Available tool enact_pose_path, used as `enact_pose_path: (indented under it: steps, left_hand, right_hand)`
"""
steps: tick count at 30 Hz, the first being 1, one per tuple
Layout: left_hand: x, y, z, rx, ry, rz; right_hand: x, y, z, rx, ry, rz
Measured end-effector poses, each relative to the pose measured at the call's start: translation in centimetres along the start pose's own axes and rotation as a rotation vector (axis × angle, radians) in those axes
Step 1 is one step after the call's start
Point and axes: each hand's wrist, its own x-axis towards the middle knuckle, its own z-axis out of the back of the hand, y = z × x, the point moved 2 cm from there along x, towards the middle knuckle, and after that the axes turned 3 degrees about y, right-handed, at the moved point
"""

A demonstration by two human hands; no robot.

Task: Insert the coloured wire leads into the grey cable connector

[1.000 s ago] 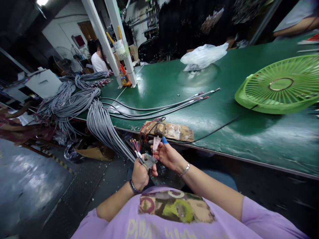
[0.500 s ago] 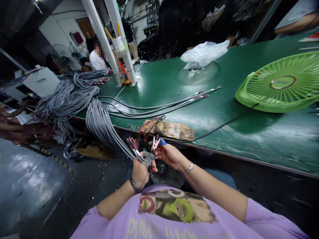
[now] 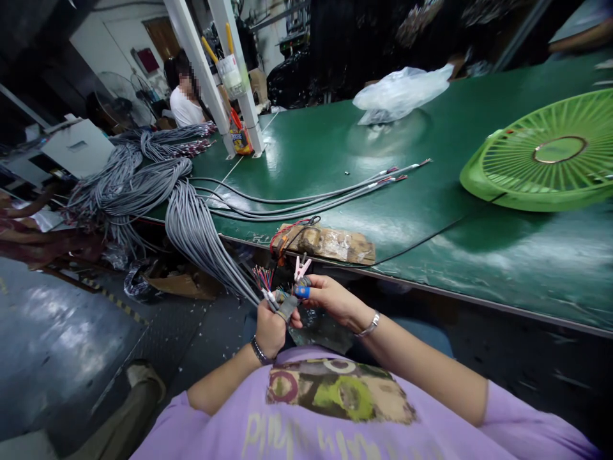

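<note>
My left hand [image 3: 272, 327] is closed around the ends of a bundle of grey cables [image 3: 204, 239]. Fanned-out coloured wires [image 3: 263, 278] stick up from the cable ends, and grey wrapping covers a finger of this hand. Close on its right, my right hand [image 3: 328, 299] has thumb and fingers pinched together beside the wire ends; anything between the fingertips is too small to tell. Blue tape [image 3: 302, 292] wraps one of its digits. Just beyond the right fingertips, at the table edge, stands a pink clip [image 3: 301, 267].
A taped wooden block [image 3: 335, 246] with red and black leads lies on the green table's [image 3: 416, 255] near edge. Loose grey cables [image 3: 306, 204], a plastic bag [image 3: 402, 92] and a green fan [image 3: 550, 153] rest on it. A person [image 3: 186, 105] sits beyond the posts.
My right hand's blue-taped digit has come down from beside the clip and closed towards the other fingers. The left hand keeps its cables. A leg has appeared at lower left.
</note>
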Motion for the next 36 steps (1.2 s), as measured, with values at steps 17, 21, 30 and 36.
enact_pose_path:
  steps: [17,21,30,36]
  left_hand:
    - [0.4,-1.8,-0.4,-0.109,-0.024,0.006]
    - [0.9,-2.3,-1.0,-0.124,0.007,0.024]
    - [1.5,-2.2,-1.4,-0.110,0.017,0.057]
    - [1.5,-1.9,-1.4,-0.072,0.003,0.054]
  right_hand:
    - [1.1,-1.2,1.8,0.339,-0.010,-0.064]
    - [2.1,-0.2,1.3,0.338,0.048,0.040]
    - [2.1,0.4,-0.2,0.424,-0.024,0.107]
    - [2.6,0.1,-0.2,0.435,-0.076,0.150]
